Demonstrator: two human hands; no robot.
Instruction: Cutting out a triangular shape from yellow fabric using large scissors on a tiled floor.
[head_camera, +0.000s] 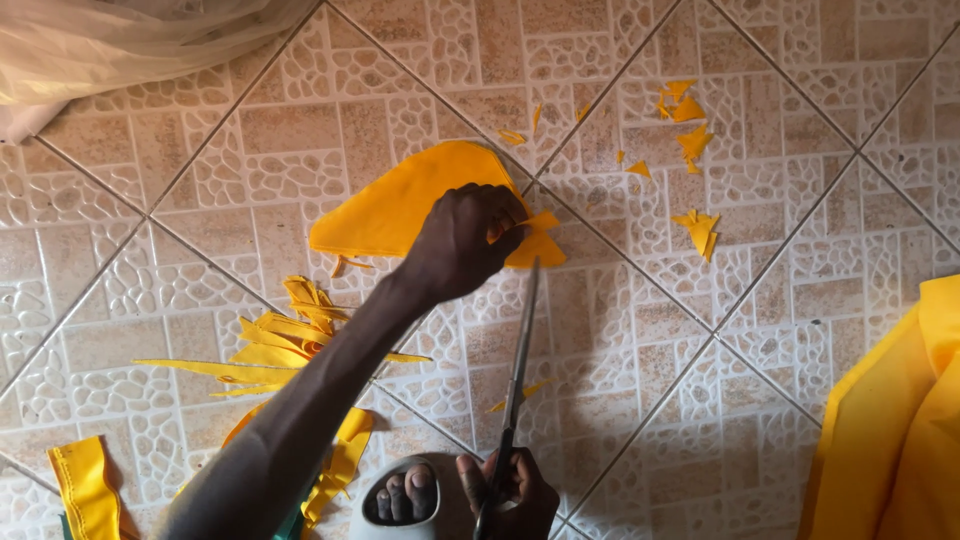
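While left hand (462, 240) pinches yellow fabric (400, 205), right hand (510, 495) grips scissors (520, 360).

The left arm stretches forward from the lower left, forearm straight, wrist slightly bent. The left hand (465, 240) faces palm down, fingers curled and pinched together at their tips. The right hand (510, 495) sits low near the bottom edge, fingers closed in a grip, knuckles up.

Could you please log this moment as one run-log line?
left hand: pinning yellow fabric piece to tiled floor | right hand: gripping scissors, tips at fabric edge | yellow scraps scattered around
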